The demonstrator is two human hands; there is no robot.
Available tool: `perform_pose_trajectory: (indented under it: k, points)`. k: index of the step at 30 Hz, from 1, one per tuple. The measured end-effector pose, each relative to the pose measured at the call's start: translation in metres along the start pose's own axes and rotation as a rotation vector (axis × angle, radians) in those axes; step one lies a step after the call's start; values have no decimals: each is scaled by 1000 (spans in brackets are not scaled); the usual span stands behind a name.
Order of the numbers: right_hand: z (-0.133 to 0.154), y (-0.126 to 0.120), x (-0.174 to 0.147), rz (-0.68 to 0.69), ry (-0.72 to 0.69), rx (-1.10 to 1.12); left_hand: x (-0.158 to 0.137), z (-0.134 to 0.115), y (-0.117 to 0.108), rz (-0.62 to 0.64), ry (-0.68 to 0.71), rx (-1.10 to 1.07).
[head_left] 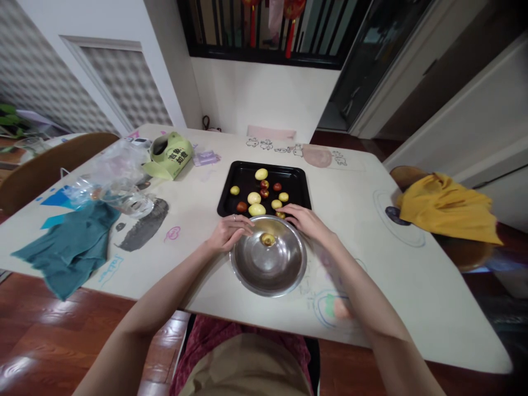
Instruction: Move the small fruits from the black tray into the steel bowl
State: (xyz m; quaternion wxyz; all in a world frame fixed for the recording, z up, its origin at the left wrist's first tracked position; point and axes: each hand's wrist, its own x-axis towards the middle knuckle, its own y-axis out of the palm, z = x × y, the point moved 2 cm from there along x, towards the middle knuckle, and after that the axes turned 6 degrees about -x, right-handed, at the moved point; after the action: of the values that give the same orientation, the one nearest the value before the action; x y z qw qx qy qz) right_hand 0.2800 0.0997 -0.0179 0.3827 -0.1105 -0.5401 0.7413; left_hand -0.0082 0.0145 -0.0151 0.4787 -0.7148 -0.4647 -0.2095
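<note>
A shiny metal bowl (270, 275) stands at the near side of the table, with one yellow-brown fruit (268, 239) inside. My left hand (231, 232) holds the bowl's left rim, its thumb reaching over the edge. Behind the bowl lies a black tray (303, 190) with several yellow lemons (254, 198) and dark red, jujube-like fruits (277, 187). My right hand (307, 221) is beyond the bowl's right rim. Its fingers stretch out over a small yellow-brown fruit (280, 215) at the tray's near edge, partly covered; a firm grip does not show.
Left on the white table (198, 236) are a teal cloth (74, 242), a clear glass pitcher (127, 201), plastic wrapping (117, 165) and a green carton (171, 157). A yellow cloth (447, 206) drapes a chair on the right. Another chair (53, 165) stands left.
</note>
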Motion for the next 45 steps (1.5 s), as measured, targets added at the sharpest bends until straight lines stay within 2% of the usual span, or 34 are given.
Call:
perform_pose_trajectory:
  k: [10,21,26,31,35,40,45]
  points:
    - [5,-8,8,111,-18,-107,0,-1,0,2,-27,8]
    - [-8,-10,6,130,-10,-100,0,1,0,-14,-12,-1]
    - [-11,-23,2,54,7,-39,-5,8,5,-58,14,-23]
    - [19,-45,1,-46,-49,57,-4,5,3,-30,4,-17]
    - [57,-52,1,-43,-141,104,-2,1,0,13,-50,-4]
    - [88,-43,1,63,-258,108,-2,0,0,21,-58,-12]
    - [105,-18,0,194,-314,-49,1,-3,-1,37,-57,4]
